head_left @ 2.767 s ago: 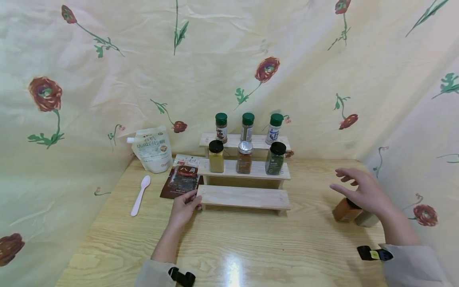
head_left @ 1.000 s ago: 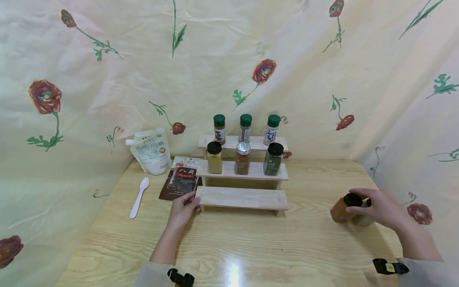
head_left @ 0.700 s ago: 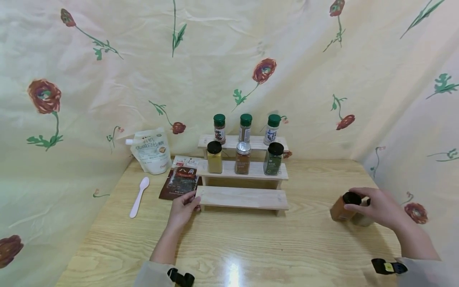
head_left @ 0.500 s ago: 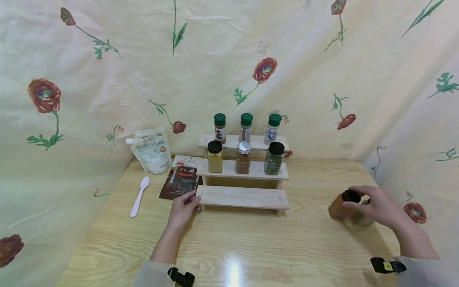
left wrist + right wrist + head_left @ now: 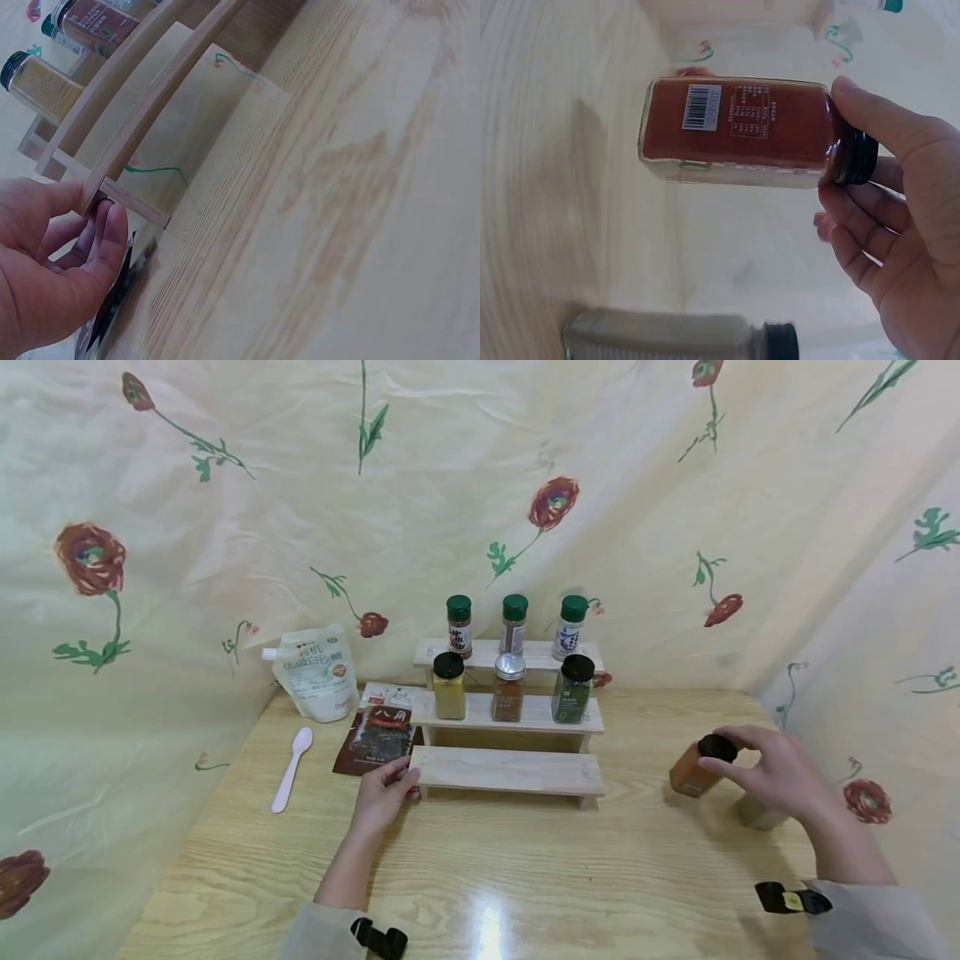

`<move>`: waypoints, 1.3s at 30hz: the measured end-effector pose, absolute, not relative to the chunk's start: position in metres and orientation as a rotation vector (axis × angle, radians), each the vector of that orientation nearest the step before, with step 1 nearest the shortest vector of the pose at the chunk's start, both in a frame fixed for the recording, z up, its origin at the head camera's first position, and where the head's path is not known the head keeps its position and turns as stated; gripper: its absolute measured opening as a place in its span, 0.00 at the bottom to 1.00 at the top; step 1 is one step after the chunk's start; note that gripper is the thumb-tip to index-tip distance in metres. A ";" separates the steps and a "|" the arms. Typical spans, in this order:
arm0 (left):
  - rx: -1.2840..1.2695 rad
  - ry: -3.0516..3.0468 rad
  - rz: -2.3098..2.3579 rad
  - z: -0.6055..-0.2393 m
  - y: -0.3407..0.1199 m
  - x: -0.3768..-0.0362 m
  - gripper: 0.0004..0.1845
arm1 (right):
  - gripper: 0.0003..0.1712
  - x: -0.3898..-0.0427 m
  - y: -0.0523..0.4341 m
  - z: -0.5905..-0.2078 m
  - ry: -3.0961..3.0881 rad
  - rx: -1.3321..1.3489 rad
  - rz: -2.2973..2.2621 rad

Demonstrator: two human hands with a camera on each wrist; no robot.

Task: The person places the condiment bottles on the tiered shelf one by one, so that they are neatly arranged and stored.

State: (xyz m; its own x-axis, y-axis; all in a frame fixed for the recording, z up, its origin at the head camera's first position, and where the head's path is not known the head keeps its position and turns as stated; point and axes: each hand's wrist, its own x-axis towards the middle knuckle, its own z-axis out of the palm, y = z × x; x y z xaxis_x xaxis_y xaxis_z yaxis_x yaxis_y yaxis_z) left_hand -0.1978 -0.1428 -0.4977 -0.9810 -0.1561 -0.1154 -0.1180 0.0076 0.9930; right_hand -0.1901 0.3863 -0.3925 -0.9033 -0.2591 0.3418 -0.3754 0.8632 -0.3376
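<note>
My right hand (image 5: 776, 770) pinches a spice jar (image 5: 692, 773) of red-brown powder near its black lid. In the right wrist view this jar (image 5: 739, 124) shows a barcode label, thumb and fingers at its neck. A second jar (image 5: 759, 812), pale inside and black-lidded, stands on the table beneath that hand. My left hand (image 5: 380, 797) grips the left end of the bottom step of a three-tier wooden rack (image 5: 510, 772). Up close, the left wrist view has the thumb on top of the board's end (image 5: 94, 184) and fingers curled below it.
Three green-capped shakers (image 5: 513, 625) stand on the rack's top tier, three square jars (image 5: 508, 689) on its middle tier. Left of it are a brown packet (image 5: 377, 735), a white spouted pouch (image 5: 315, 675) and a pale spoon (image 5: 292, 770). Flowered cloth (image 5: 660, 510) hangs behind.
My right hand came down, took hold of the red-brown spice jar, and has now shifted it up and left, away from the pale jar. The left hand stays on the rack.
</note>
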 end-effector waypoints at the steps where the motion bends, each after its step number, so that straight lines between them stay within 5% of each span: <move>1: 0.302 -2.209 -2.174 -0.498 -0.142 -0.198 0.21 | 0.29 -0.190 0.384 -0.391 -2.741 0.480 0.581; 39: 0.286 -2.197 -2.185 -0.502 -0.144 -0.201 0.22 | 0.24 -0.201 0.296 -0.371 -2.576 0.595 0.623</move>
State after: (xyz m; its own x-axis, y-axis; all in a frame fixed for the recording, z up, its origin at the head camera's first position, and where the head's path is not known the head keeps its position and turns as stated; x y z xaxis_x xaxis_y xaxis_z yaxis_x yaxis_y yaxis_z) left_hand -0.2006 -0.1439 -0.5017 -0.9826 -0.1509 -0.1080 -0.1088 -0.0028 0.9941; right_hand -0.2013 0.2963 -0.3711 -0.8194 -0.3022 0.4871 -0.4914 0.8078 -0.3255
